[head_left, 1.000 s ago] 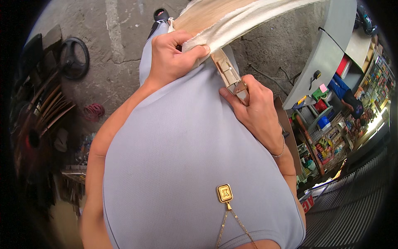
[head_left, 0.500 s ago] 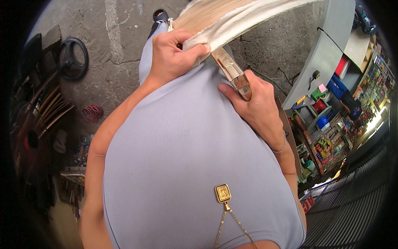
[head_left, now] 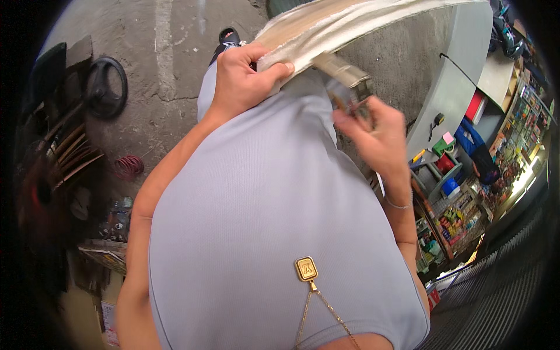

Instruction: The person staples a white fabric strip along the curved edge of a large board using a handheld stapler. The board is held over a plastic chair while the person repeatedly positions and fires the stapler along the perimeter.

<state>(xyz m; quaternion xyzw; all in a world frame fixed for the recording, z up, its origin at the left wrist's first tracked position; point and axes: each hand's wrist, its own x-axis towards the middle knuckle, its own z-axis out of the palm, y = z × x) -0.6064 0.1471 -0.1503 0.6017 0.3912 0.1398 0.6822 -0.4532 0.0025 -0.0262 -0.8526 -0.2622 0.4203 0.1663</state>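
A curved wooden panel (head_left: pixel 309 24) with cream fabric (head_left: pixel 356 36) folded over its edge lies across my lap at the top of the view. My left hand (head_left: pixel 242 79) is closed on the near corner, its thumb pressing the fabric against the edge. In my right hand (head_left: pixel 379 131) is a metal staple gun (head_left: pixel 343 71), blurred by motion. Its nose is at the fabric edge, just right of my left thumb, and its lever is swung apart from the body. Whether the nose touches the fabric, I cannot tell.
On the right stand a grey panel (head_left: pixel 452 76) and shelves with many small goods (head_left: pixel 461 219). A person in dark clothing (head_left: pixel 485 166) is beyond. To the left, a black steering wheel (head_left: pixel 107 87) and a coiled reddish hose (head_left: pixel 128 167) lie on the concrete floor (head_left: pixel 140 52).
The staple gun has tilted and its lever has swung apart from the body. My right hand has moved slightly right. My left hand keeps its hold on the fabric edge.
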